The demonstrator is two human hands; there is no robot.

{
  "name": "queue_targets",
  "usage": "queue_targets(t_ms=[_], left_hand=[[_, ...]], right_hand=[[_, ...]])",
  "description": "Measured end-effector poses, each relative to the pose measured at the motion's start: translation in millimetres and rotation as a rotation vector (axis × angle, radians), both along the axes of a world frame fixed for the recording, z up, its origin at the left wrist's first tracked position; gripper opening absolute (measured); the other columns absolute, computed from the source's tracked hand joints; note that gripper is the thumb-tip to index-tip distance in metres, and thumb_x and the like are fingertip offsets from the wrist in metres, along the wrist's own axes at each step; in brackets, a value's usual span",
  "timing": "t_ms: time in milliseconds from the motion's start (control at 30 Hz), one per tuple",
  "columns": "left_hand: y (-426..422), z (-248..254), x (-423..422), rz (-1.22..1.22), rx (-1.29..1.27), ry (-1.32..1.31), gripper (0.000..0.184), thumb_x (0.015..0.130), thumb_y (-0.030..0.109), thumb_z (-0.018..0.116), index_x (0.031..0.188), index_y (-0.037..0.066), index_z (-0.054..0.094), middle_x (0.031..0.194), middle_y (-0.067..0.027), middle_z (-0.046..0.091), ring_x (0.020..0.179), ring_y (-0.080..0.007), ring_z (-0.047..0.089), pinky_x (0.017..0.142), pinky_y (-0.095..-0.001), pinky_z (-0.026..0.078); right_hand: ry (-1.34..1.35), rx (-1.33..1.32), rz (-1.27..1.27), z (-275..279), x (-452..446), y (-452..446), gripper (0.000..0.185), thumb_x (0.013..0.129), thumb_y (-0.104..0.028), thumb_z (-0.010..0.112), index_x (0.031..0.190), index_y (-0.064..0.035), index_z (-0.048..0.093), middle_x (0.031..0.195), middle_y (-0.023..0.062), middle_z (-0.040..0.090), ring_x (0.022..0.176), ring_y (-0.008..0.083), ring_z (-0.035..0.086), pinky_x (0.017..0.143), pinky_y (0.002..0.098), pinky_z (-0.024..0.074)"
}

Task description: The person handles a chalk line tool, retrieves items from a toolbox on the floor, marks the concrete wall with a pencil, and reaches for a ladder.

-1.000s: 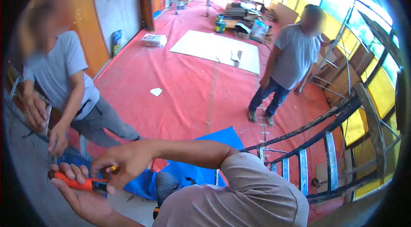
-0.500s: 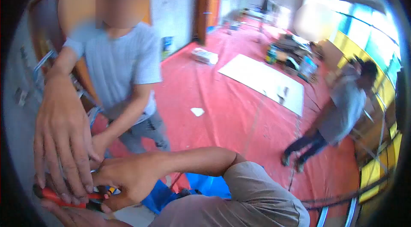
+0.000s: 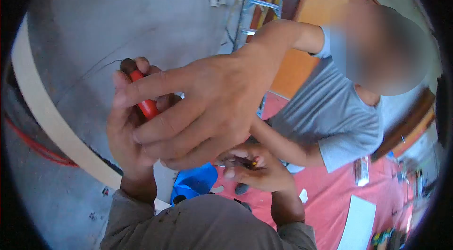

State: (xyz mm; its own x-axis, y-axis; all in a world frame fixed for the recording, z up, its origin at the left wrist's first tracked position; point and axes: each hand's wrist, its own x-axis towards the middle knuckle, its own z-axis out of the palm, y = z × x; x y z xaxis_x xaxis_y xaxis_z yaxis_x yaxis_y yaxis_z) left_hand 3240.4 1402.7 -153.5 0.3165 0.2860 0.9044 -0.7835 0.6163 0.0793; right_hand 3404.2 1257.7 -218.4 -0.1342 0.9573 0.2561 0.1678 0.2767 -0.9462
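Observation:
My left hand [image 3: 123,144] is raised at the left, its fingers closed around a red-handled tool [image 3: 148,106] with a dark rounded end. A co-worker's hand [image 3: 207,96] reaches over it from the right, its fingers lying across the tool and hiding much of my grip. A thin dark wire [image 3: 109,62] shows beside the tool's dark end. Lower and to the right, my right hand [image 3: 264,172] is closed on a small dark object [image 3: 246,162] with a yellow bit; its kind is unclear.
The co-worker [image 3: 325,108] in a grey T-shirt stands close at the right. Behind are a stepladder [image 3: 257,2] and a grey wall [image 3: 155,14]. A pale curved strip [image 3: 52,113] runs along the left. Red sheeting [image 3: 321,193] covers the floor, with a white board [image 3: 358,221] on it.
My view has swung left toward the grey wall. The co-worker now appears at the right, and the hands and red-handled tool sit nearer the middle. The second person is out of view.

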Motion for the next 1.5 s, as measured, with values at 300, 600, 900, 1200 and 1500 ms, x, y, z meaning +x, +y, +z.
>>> queue_targets(t_ms=[300, 600, 900, 1200, 1500], left_hand=[[-77.1, 2.3, -17.2, 0.843, -0.292, 0.510, 0.032, 0.103, 0.031, 0.049, 0.110, 0.002, 0.058, 0.105, -0.0131, 0.064, 0.099, -0.0215, 0.063, 0.088, -0.0346, 0.052], [-195.1, 30.1, 99.9, 1.092, -0.315, 0.480, 0.056, 0.100, 0.048, 0.045, 0.124, -0.002, 0.054, 0.118, -0.0156, 0.061, 0.107, -0.0245, 0.061, 0.095, -0.0361, 0.048], [-308.4, -136.3, 226.4, 1.362, 0.176, 0.879, 0.051, 0.099, 0.041, 0.050, 0.128, -0.001, 0.050, 0.098, -0.0083, 0.058, 0.082, -0.0175, 0.056, 0.070, -0.0304, 0.045], [-308.7, -184.7, 389.1, 0.709, 0.511, 1.266, 0.045, 0.095, 0.020, 0.063, 0.134, 0.005, 0.047, 0.105, -0.0052, 0.056, 0.088, -0.0112, 0.055, 0.077, -0.0267, 0.047], [-219.6, -129.1, 607.4, 0.968, -0.241, 1.199, 0.037, 0.100, 0.028, 0.055, 0.129, 0.006, 0.052, 0.106, -0.0085, 0.064, 0.082, -0.0164, 0.064, 0.075, -0.0315, 0.052]], right_hand=[[0.046, 0.009, 0.246, -11.5, 85.7, -137.3, 0.026, 0.095, -0.013, 0.062, 0.115, 0.0039, 0.060, 0.083, 0.0032, 0.059, 0.074, 0.0096, 0.053, 0.067, 0.0240, 0.0411], [0.315, 0.486, 0.179, -0.6, 280.4, -288.8, 0.016, 0.096, -0.016, 0.058, 0.101, -0.0005, 0.056, 0.080, 0.0007, 0.052, 0.068, 0.0081, 0.048, 0.062, 0.0212, 0.0394], [0.478, 0.456, -0.732, -21.8, 422.3, -259.1, 0.023, 0.094, -0.016, 0.059, 0.111, -0.0018, 0.055, 0.080, -0.0035, 0.044, 0.061, 0.0029, 0.035, 0.052, 0.0206, 0.0288], [0.391, 0.092, -0.595, -78.0, 515.4, -154.8, 0.014, 0.098, -0.023, 0.056, 0.102, -0.0105, 0.059, 0.075, -0.0058, 0.048, 0.054, 0.0033, 0.037, 0.050, 0.0209, 0.0328], [0.076, 0.145, -0.293, -95.8, 657.6, -99.2, 0.013, 0.093, -0.014, 0.060, 0.098, -0.0027, 0.064, 0.081, -0.0011, 0.057, 0.076, 0.0070, 0.052, 0.067, 0.0252, 0.0428]])
